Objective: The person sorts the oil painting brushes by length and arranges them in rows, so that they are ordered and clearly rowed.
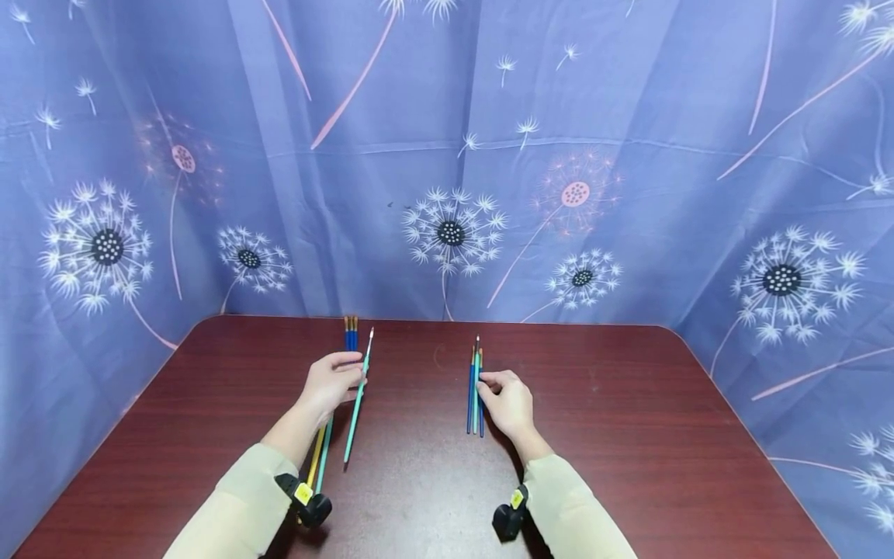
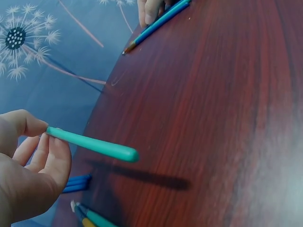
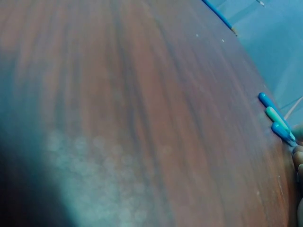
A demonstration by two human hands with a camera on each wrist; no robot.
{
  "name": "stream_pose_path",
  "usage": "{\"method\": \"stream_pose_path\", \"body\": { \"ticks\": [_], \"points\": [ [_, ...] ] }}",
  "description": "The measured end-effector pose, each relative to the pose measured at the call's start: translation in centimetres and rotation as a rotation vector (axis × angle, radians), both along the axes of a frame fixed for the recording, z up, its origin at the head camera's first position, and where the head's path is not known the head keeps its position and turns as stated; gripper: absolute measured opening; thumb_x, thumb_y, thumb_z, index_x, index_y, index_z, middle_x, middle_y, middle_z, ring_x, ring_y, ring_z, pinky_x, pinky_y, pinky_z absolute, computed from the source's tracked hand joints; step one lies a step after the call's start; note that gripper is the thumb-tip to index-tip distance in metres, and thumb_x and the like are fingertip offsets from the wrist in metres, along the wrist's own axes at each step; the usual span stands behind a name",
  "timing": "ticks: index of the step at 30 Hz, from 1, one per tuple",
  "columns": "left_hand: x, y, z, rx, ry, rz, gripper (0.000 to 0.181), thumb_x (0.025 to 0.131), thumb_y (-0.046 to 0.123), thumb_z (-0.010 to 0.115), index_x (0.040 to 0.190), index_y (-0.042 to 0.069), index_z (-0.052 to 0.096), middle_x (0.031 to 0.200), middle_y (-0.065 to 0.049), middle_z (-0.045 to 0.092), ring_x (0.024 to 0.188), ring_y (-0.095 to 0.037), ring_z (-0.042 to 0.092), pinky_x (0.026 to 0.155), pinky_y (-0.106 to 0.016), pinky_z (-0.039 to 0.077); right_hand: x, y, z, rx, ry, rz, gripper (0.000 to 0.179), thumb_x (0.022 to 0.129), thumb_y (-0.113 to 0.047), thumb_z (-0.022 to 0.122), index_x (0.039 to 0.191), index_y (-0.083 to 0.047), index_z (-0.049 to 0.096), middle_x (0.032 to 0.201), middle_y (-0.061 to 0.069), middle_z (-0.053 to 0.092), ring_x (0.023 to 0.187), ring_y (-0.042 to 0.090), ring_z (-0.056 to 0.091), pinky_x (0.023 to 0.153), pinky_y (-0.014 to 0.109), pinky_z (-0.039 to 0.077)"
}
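In the head view my left hand [image 1: 332,385] pinches a teal paintbrush [image 1: 355,419] between thumb and fingers, its pale bristles pointing away from me. The left wrist view shows that brush's rounded handle end [image 2: 109,149] raised over the table, with a shadow below. To the right, my right hand [image 1: 511,404] pinches a blue paintbrush [image 1: 481,423] at the edge of a small group. Beside it lie another teal paintbrush [image 1: 476,419] and a second blue paintbrush [image 1: 469,404]. At the right wrist view's edge, fingers [image 3: 298,156] partly show by these handles.
Several blue paintbrushes [image 1: 351,335] lie near the table's back edge, partly behind my left hand. A yellow-handled brush [image 1: 317,454] and a teal-handled brush [image 1: 324,454] lie under my left forearm. A blue dandelion-patterned curtain [image 1: 377,233] hangs around the reddish-brown table [image 1: 628,435].
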State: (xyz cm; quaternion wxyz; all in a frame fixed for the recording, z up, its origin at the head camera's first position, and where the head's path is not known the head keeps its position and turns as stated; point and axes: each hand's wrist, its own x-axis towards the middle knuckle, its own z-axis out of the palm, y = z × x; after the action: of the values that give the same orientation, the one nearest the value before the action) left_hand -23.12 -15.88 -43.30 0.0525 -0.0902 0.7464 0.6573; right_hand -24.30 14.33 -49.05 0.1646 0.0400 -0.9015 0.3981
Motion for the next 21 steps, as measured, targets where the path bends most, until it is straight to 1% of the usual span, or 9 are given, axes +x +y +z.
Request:
{"method": "stream_pose_path", "body": {
  "ticks": [7,10,13,17,21],
  "points": [
    [0.3,-1.3,0.2,-0.054,-0.013,0.015,0.045,0.089,0.008,0.053,0.133,0.002,0.047,0.128,-0.024,0.057,0.089,-0.019,0.066,0.071,-0.028,0.056,0.1,0.0,0.3,0.002,-0.016,0.003,0.019,0.083,-0.019,0.069,0.099,-0.012,0.075,0.086,0.001,0.067,0.074,0.014,0.063,0.068,0.03,0.047],
    [0.5,-1.8,0.3,-0.076,-0.012,0.027,0.045,0.089,0.009,0.054,0.132,0.001,0.048,0.125,-0.024,0.059,0.082,-0.016,0.065,0.066,-0.027,0.055,0.1,0.1,0.3,0.001,-0.027,0.0,0.018,0.083,-0.019,0.069,0.099,-0.012,0.075,0.086,0.0,0.067,0.074,0.014,0.063,0.069,0.031,0.047],
    [0.6,-2.4,0.4,-0.086,-0.007,0.043,0.044,0.089,0.009,0.054,0.132,0.0,0.048,0.122,-0.025,0.061,0.078,-0.015,0.064,0.065,-0.028,0.055,0.0,0.0,0.2,0.001,-0.029,-0.002,0.018,0.083,-0.02,0.069,0.099,-0.012,0.075,0.086,0.0,0.067,0.074,0.014,0.062,0.069,0.031,0.048],
    [0.7,-3.1,0.4,-0.103,-0.003,0.053,0.043,0.09,0.011,0.054,0.131,0.0,0.049,0.119,-0.025,0.062,0.083,-0.018,0.067,0.069,-0.03,0.057,0.0,0.0,0.1,0.0,-0.026,-0.003,0.018,0.083,-0.02,0.069,0.098,-0.013,0.075,0.086,0.0,0.067,0.074,0.014,0.063,0.069,0.032,0.048],
    [0.9,-3.7,0.4,-0.132,0.001,0.054,0.042,0.09,0.012,0.054,0.13,-0.001,0.05,0.12,-0.025,0.062,0.084,-0.016,0.068,0.071,-0.031,0.057,-0.1,-0.1,0.1,0.001,-0.018,0.004,0.018,0.083,-0.02,0.069,0.099,-0.012,0.075,0.086,0.0,0.067,0.074,0.014,0.063,0.069,0.032,0.048]
  ]
}}
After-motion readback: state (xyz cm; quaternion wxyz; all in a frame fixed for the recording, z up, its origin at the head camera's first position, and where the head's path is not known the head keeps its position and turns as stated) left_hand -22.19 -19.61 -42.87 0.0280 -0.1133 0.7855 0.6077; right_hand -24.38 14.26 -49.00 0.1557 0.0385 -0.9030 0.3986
